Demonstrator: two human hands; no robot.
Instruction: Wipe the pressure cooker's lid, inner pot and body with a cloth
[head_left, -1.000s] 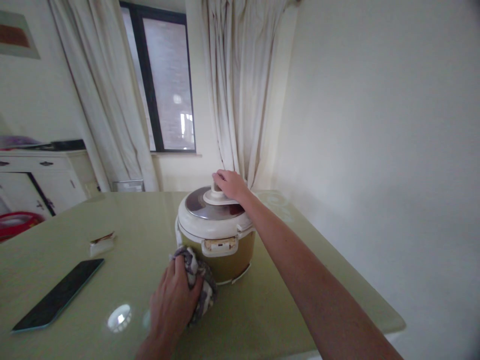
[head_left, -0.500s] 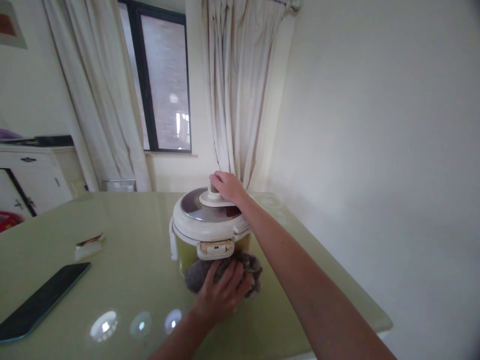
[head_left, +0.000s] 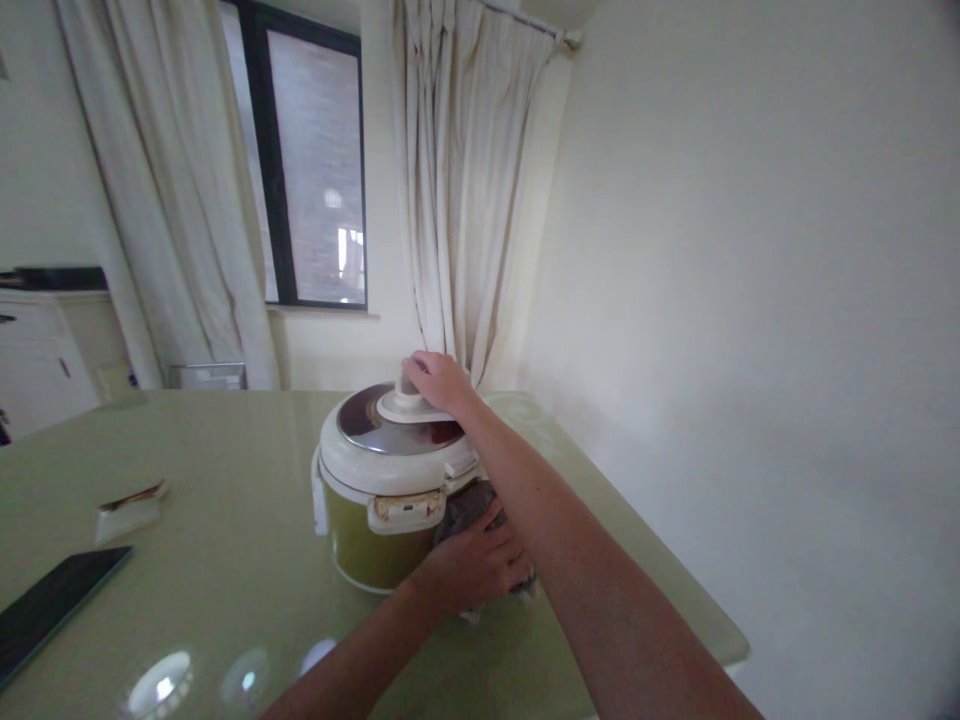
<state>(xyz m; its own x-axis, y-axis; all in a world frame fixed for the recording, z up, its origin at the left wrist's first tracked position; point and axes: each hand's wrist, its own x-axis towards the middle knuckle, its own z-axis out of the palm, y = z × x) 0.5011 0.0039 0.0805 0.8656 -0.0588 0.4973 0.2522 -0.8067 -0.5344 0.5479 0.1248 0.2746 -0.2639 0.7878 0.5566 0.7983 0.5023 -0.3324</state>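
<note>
A rice cooker (head_left: 367, 545) with a green body and a white-rimmed lid stands upright on the table. My right hand (head_left: 442, 382) is closed over the white knob (head_left: 406, 386) on top of the lid. Lower down, at the cooker's right front side, my left hand (head_left: 484, 562) presses a crumpled grey cloth (head_left: 461, 508) against the green wall, its fingers bent over the cloth. My right forearm hides part of the cloth and the cooker's right side. A white latch with brown stains (head_left: 407, 510) sticks out at the front, left of the cloth.
The glossy green table (head_left: 247, 480) ends along its right edge near the white wall (head_left: 712, 300). On the left lie a dark flat tablet-like object (head_left: 60, 605) and a small white packet (head_left: 129, 515). Behind are curtains (head_left: 480, 180), a window (head_left: 319, 160) and a white cabinet (head_left: 67, 350).
My left hand has slid the cloth rightward around the cooker, baring its lower front. My right hand stays on the knob. The whole view has shifted slightly, with things now further left.
</note>
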